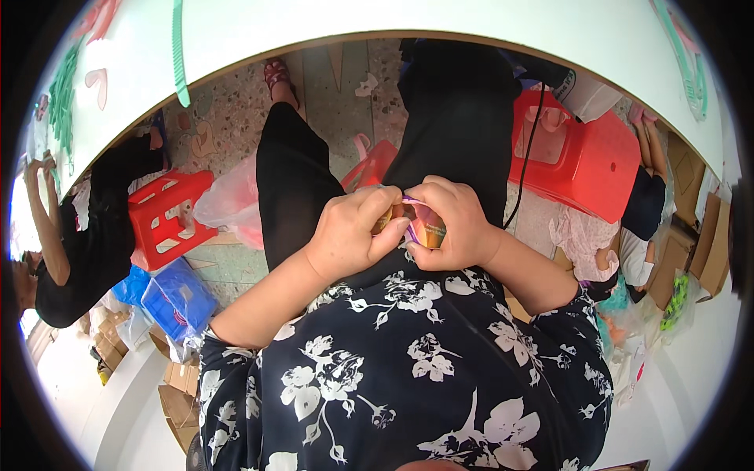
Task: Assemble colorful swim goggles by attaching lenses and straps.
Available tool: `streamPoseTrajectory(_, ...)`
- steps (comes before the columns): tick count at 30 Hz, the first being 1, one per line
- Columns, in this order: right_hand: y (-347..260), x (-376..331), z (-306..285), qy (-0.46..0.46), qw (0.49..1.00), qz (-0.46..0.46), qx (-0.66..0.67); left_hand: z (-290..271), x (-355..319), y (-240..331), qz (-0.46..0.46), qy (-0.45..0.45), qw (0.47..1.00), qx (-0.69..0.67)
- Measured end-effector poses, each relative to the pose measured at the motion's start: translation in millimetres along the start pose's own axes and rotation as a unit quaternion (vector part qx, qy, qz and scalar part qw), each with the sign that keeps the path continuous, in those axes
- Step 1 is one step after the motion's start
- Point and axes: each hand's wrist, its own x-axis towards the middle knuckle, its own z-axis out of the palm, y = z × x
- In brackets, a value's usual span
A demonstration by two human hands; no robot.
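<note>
Above my lap, both hands hold a small printed packet (428,226) with a purple edge and orange-brown sides. Its top looks parted, with a gap between the walls, and the fingers hide much of it. My left hand (345,233) pinches one side between thumb and curled fingers. On the other side, my right hand (462,228) grips with its thumb below and its fingers bent over the upper edge. I cannot make out what is inside the packet.
A white table (314,20) curves across the far side, with a green strip (179,55) near its edge. Red stools (585,157) stand on the right and left. Plastic bags (228,204) and a blue package (179,297) lie at left. Other people sit on both sides.
</note>
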Motion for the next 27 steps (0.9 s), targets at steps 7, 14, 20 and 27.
streamPoseTrajectory(7, -7, -1, -6, 0.046, 0.999, -0.019, 0.007, -12, -7, 5, 0.057, 0.067, 0.993, 0.077)
streamPoseTrajectory(14, -11, -8, -5, 0.059, 0.998, -0.035, -0.013, -23, -15, 2, 0.108, 0.040, 0.992, 0.048)
streamPoseTrajectory(20, -12, -2, -6, 0.079, 0.994, -0.074, -0.019, -20, -11, 3, 0.131, 0.043, 0.988, 0.067)
streamPoseTrajectory(27, -10, -8, 0, 0.076, 0.995, -0.063, -0.013, -15, -14, -6, 0.100, 0.014, 0.995, 0.015)
